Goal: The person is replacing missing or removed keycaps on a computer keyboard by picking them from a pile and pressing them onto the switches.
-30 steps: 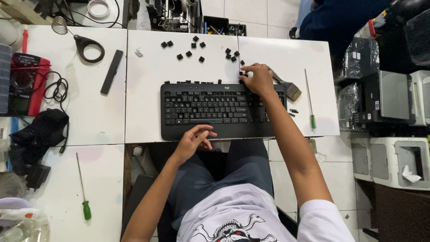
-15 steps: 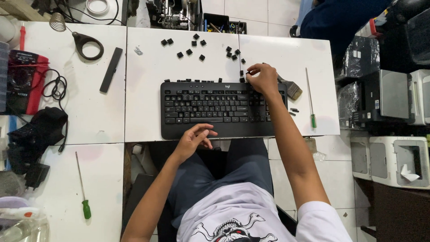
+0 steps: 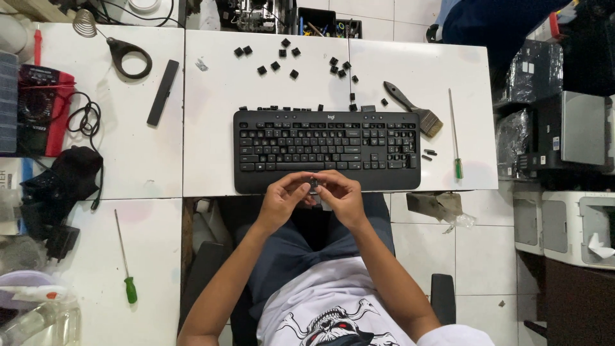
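far left: a red meter (image 3: 46, 109) with black leads lies on the left table, well apart from both hands; a black pouch (image 3: 64, 176) sits below it.
left table, front: a green-handled screwdriver (image 3: 125, 259) lies with its long axis running near to far, handle toward the person.
left table, back: a black strip (image 3: 163, 92) lies tilted beside a black ring tool (image 3: 131, 56).
centre table: 1 black keyboard (image 3: 327, 150) lies with its long axis left to right, its front edge just beyond the hands.
loose keycaps: about 15 black keycaps (image 3: 291, 61) are scattered behind the keyboard, well apart from the hands.
left hand: left hand (image 3: 282, 198) is curled in, fingertips pinched toward the middle, touching a small dark keycap (image 3: 314, 186).
held piece: the keycap sits between the 2 hands, just in front of the keyboard's front edge, above the lap; too small to tell its long axis.
right hand: right hand (image 3: 343, 197) is curled the same way, thumb and fingertips closed on the same piece from the right.
nearer hand: both hands meet on the piece; neither is clearly nearer, and I cannot tell which one bears it.
direction: the keyboard lies straight ahead of the fingers, away from the body.
right of keyboard: a brush (image 3: 413, 107) lies tilted, bristles at the keyboard's far right corner.
far right: a second green-handled screwdriver (image 3: 455, 138) lies near to far by the table edge.
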